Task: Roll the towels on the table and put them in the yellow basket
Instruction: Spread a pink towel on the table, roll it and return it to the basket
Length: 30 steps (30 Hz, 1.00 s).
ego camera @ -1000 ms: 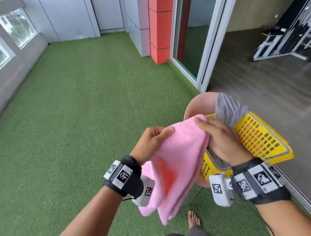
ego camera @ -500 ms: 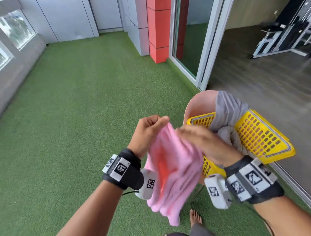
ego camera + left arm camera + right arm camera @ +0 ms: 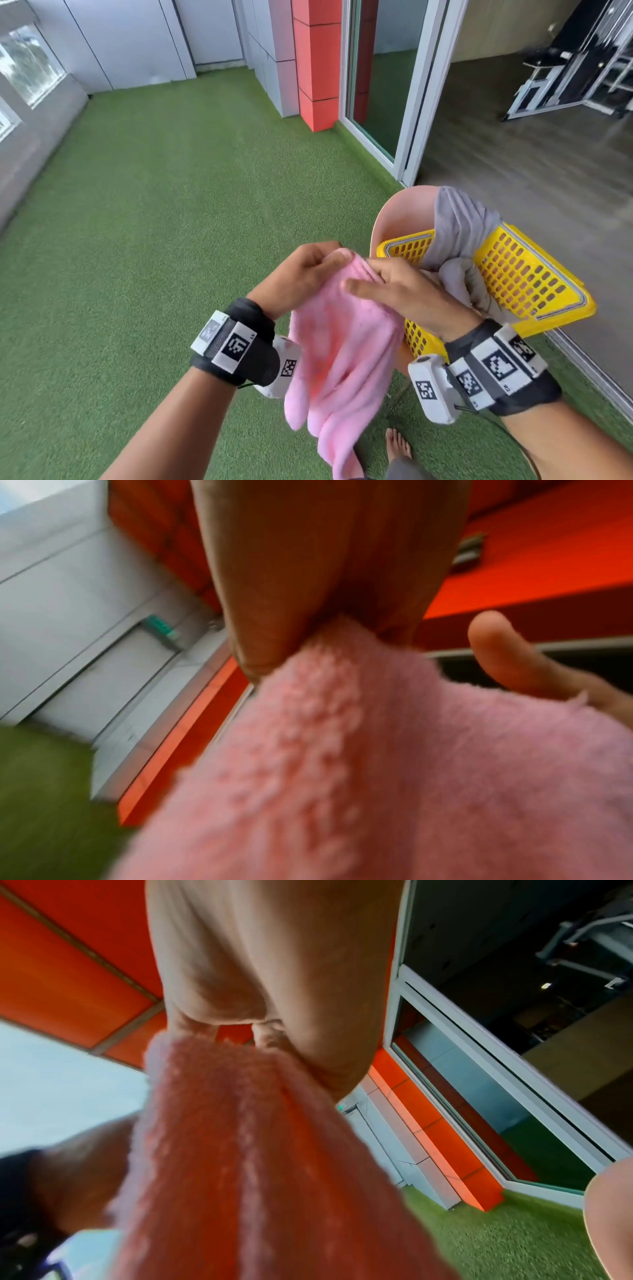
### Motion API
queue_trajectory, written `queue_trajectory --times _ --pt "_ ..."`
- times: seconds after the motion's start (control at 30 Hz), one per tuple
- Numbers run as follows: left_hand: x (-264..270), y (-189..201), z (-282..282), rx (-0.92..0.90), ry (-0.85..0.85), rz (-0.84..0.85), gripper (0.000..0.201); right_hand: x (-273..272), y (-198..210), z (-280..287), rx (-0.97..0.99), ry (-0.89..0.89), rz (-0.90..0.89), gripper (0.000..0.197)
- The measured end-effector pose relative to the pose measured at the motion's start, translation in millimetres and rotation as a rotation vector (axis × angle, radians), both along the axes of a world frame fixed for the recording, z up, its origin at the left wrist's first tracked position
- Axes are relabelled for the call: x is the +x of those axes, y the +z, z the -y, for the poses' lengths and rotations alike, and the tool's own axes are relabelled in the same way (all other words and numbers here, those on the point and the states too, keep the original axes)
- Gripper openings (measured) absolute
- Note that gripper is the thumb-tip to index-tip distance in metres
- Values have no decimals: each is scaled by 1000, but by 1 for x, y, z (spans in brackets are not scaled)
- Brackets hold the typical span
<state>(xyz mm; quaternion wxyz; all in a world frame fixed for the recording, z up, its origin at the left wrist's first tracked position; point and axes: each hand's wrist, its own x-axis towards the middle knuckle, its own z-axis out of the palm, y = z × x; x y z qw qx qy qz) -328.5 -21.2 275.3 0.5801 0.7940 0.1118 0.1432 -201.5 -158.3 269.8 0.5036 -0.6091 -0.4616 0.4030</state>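
Observation:
A fluffy pink towel (image 3: 342,346) hangs bunched in the air between my hands. My left hand (image 3: 308,270) pinches its top corner, which the left wrist view shows up close at the fingertips (image 3: 260,653) above the towel (image 3: 377,750). My right hand (image 3: 387,284) lies right beside the left, its fingers on the same top edge and its thumb stretched over the cloth. In the right wrist view the towel (image 3: 240,1150) drops from the curled fingers (image 3: 270,1034). The yellow basket (image 3: 534,274) stands just right of my hands, with a grey towel (image 3: 459,222) draped into it.
The basket rests on a small round pink table (image 3: 400,212). Green artificial turf (image 3: 171,222) covers the floor to the left. A sliding glass door frame (image 3: 411,102) and a red pillar (image 3: 315,68) stand behind. My bare foot (image 3: 397,445) is below the towel.
The towel was spread wide between my hands. My right hand has moved left to meet the left hand, so the towel now hangs narrower and bunched.

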Motion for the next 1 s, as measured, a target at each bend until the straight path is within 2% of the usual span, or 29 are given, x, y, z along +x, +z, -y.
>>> queue_trajectory --times 0.03,0.1,0.2,0.23,0.3,0.37,0.43,0.5,0.57,0.6,0.67,0.7,0.73,0.8,0.87,0.9,0.97,1.0 --pt "1 1 3 42 -34 -18 38 1 1 1 -7 8 52 31" --pt "1 2 8 9 -57 -37 42 7 8 2 62 -22 -57 28" --pt "-3 -3 10 -104 -22 -56 55 21 19 0 192 -165 -161 64" --pt "-3 -4 8 -108 9 -58 56 24 21 -1 202 -191 -170 69" --pt "0 0 4 -107 92 -29 56 21 18 -3 179 -162 -148 64" --pt "5 8 -2 -111 167 34 49 10 11 -6 97 -73 -38 52" --pt "11 16 -3 -64 169 55 45 0 3 -10 32 12 -19 51" --pt "15 22 1 -18 115 33 43 0 5 -13 41 -7 16 55" --pt "15 22 4 -63 64 20 50 10 14 -14 132 -91 -56 49" --pt "14 22 3 -87 65 17 55 17 19 -14 188 -149 -154 44" --pt "12 23 0 -92 94 27 54 30 24 -10 274 -248 -340 51" --pt "11 25 -2 -87 108 30 51 34 23 -10 286 -260 -376 54" --pt "11 26 -4 -86 129 35 47 34 22 -11 261 -246 -356 50" --pt "13 30 -6 -83 158 67 42 21 15 -13 117 -118 -178 42" --pt "17 30 -7 -83 105 58 40 10 10 -14 13 39 2 45" --pt "17 29 -6 -85 65 40 43 10 14 -14 38 51 35 36" --pt "13 24 -6 -96 34 0 50 21 29 -12 134 -1 -79 21" --pt "10 20 -10 -109 44 -16 52 31 34 -11 180 -59 -192 30"
